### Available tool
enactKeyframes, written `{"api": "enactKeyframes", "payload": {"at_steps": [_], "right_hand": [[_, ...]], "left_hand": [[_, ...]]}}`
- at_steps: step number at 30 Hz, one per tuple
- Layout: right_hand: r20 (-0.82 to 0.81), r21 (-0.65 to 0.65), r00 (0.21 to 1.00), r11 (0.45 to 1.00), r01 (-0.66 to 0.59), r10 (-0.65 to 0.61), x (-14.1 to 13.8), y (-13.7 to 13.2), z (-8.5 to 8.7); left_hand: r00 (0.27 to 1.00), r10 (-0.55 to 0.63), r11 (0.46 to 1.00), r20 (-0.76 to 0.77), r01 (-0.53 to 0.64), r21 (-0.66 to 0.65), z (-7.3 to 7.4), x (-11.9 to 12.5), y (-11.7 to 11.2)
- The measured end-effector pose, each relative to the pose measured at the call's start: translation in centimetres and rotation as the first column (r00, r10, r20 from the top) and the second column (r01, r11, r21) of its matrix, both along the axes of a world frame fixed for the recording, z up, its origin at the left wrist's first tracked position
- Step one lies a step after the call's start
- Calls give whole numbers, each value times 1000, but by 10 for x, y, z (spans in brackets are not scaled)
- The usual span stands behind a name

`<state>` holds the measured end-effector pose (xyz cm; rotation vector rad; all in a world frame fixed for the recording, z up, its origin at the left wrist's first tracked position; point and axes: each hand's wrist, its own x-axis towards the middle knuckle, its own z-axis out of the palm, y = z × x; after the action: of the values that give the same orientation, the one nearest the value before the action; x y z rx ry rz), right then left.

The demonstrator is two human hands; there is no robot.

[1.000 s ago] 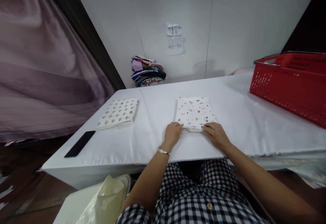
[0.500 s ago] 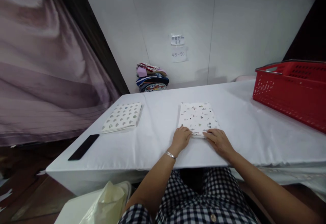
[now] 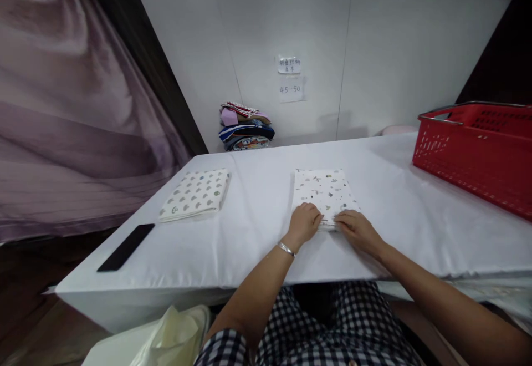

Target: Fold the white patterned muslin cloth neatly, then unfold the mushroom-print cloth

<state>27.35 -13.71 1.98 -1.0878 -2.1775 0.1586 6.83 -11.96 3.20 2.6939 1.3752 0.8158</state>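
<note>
A folded white cloth with small scattered prints (image 3: 320, 187) lies flat on the white-covered table in front of me. My left hand (image 3: 305, 223) is closed at its near left corner, fingertips pinching the near edge. On the near right, my right hand (image 3: 358, 229) pinches the same edge, thumb and fingers together. A short stretch of the folded layers shows between the two hands; the corners are hidden under them. To the left lies a second folded cloth with grey-green mushroom-like prints (image 3: 195, 193), touched by neither hand.
A black flat slab (image 3: 127, 247) lies near the table's left edge. The red plastic basket (image 3: 474, 161) stands at the right. Behind the white table (image 3: 257, 199) is a stack of folded fabrics (image 3: 247, 127) against the wall, under paper signs (image 3: 291, 89).
My left hand has shifted slightly right along the near edge, its fingers now more bunched. My right hand stays at its corner. The view has moved slightly.
</note>
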Motion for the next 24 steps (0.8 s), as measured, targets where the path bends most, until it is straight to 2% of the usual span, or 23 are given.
{"api": "enactKeyframes", "payload": {"at_steps": [4, 7, 9, 11, 14, 19, 24], "right_hand": [[-3, 39, 998, 998, 58, -58, -2, 35, 6], [209, 25, 971, 993, 113, -116, -1, 54, -2], [363, -45, 925, 990, 134, -109, 2, 61, -10], [443, -108, 894, 986, 124, -64, 4, 68, -15], [462, -111, 886, 988, 105, -42, 5, 88, -11], [460, -69, 859, 956, 286, -224, -7, 140, -5], [489, -101, 839, 940, 327, -239, -20, 166, -12]], "left_hand": [[998, 52, 999, 44, -52, 2, -12, 3, 1], [986, 122, 992, 114, -125, 15, -18, -1, 1], [974, 175, 984, 142, -180, 18, -20, -2, 2], [965, 214, 976, 153, -218, 10, -20, -3, 4], [956, 250, 968, 151, -250, -22, -19, -1, 6], [952, 274, 960, 140, -262, -97, -16, 0, 8], [953, 272, 959, 130, -256, -125, -16, -1, 9]]}}
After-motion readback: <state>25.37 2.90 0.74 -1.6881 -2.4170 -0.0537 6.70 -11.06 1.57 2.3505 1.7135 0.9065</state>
